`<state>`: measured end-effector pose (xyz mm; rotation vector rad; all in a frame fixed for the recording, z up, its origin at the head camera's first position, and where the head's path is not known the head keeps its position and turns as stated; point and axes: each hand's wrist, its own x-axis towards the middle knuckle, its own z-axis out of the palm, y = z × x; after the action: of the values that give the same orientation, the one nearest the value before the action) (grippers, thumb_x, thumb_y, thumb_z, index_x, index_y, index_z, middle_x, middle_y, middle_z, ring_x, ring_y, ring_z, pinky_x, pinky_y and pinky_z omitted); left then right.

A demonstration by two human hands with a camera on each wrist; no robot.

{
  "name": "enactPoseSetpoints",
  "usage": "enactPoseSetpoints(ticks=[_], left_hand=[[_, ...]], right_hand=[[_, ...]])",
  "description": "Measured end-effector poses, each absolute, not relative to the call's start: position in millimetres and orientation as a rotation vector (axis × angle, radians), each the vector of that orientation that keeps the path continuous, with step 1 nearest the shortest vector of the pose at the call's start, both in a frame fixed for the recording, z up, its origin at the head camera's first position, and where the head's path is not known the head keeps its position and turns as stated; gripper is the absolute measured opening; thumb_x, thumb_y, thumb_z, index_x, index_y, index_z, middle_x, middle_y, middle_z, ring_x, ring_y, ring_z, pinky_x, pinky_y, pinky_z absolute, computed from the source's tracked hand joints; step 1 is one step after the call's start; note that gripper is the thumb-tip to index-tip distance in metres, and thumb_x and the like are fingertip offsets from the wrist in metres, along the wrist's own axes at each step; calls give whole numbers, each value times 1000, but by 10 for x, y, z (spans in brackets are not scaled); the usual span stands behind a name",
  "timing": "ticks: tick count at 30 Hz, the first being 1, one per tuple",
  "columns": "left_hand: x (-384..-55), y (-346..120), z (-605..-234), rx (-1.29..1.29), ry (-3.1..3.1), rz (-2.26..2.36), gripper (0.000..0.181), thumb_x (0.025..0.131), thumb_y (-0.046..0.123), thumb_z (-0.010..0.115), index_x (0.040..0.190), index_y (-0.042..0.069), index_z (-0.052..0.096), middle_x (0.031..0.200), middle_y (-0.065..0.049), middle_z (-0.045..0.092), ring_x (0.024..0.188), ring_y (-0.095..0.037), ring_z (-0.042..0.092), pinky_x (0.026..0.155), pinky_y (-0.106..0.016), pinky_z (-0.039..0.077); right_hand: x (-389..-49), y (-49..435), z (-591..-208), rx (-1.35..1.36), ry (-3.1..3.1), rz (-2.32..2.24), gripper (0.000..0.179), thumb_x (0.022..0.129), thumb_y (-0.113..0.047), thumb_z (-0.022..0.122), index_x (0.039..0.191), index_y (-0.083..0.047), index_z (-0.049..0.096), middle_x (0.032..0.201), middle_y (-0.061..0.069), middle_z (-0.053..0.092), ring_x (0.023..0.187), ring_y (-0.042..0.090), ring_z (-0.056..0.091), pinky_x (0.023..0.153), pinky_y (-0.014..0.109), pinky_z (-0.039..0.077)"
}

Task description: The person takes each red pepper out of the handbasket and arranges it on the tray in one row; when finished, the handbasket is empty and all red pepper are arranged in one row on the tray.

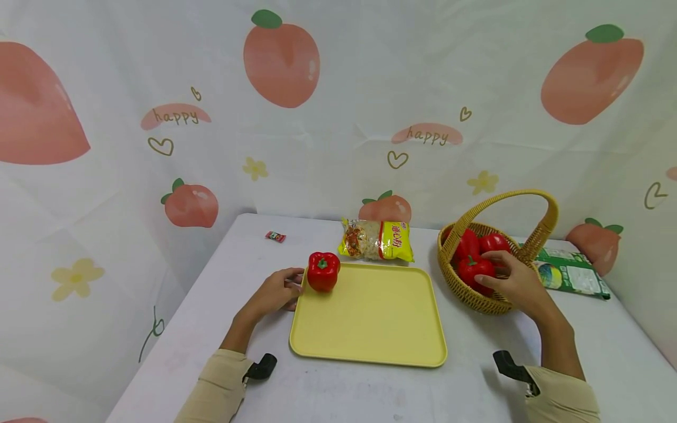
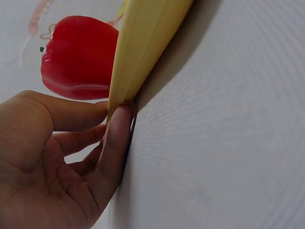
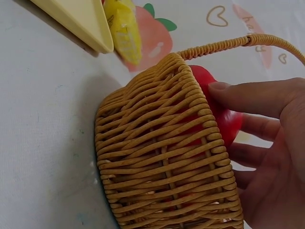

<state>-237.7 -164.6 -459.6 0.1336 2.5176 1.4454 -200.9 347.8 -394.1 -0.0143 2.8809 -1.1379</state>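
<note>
My left hand (image 1: 274,291) pinches the left rim of a yellow tray (image 1: 370,317), thumb on top and fingers underneath in the left wrist view. A red bell pepper (image 1: 323,272) stands on the tray's far left corner, stem up, close to that hand. On the right, my right hand (image 1: 515,285) reaches into a wicker basket (image 3: 162,152) and grips a red bell pepper (image 1: 473,275), thumb on the near side and fingers round its other side. More red peppers (image 1: 494,242) lie behind it in the basket. The wicker wall hides the held pepper's lower part in the right wrist view.
A yellow food packet (image 1: 391,241) lies behind the tray. Farther left is a small red wrapped candy (image 1: 275,236). A green package (image 1: 573,276) lies right of the basket, whose tall handle (image 1: 529,194) arches over it. A printed curtain (image 1: 338,129) closes off the back.
</note>
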Motion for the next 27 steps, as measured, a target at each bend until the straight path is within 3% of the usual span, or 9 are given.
enactPoseSetpoints(ticks=[15,19,22,27], left_hand=[[-2369,-1647,-4578,130,2503,1455,55,97,9,64,151,5,55,135,-15,63,109,-25,66,75,-32,65],[-2370,-1647,-4578,128,2501,1455,56,97,9,65,151,5,55,135,-15,63,109,-25,66,75,-33,65],[-2373,-1647,-4581,129,2502,1453,56,96,9,65,152,4,55,135,-15,64,108,-25,67,75,-33,65],[-2375,-1649,-4586,132,2498,1457,56,97,8,64,152,4,55,135,-15,64,108,-25,67,74,-33,65]], right_hand=[[-1927,3530,-3783,-15,2938,-1199,81,100,-44,71,162,-6,36,157,35,41,134,59,46,93,65,59],[-1866,3507,-3684,-48,2978,-1244,81,99,-40,74,163,-7,37,156,34,42,131,58,49,81,40,65],[-1810,3473,-3605,-87,3010,-1261,82,98,-38,74,164,-8,36,155,34,44,128,58,51,74,18,55],[-1728,3415,-3505,-178,3060,-1293,80,98,-32,76,163,-8,38,153,32,48,128,55,51,74,7,48]])
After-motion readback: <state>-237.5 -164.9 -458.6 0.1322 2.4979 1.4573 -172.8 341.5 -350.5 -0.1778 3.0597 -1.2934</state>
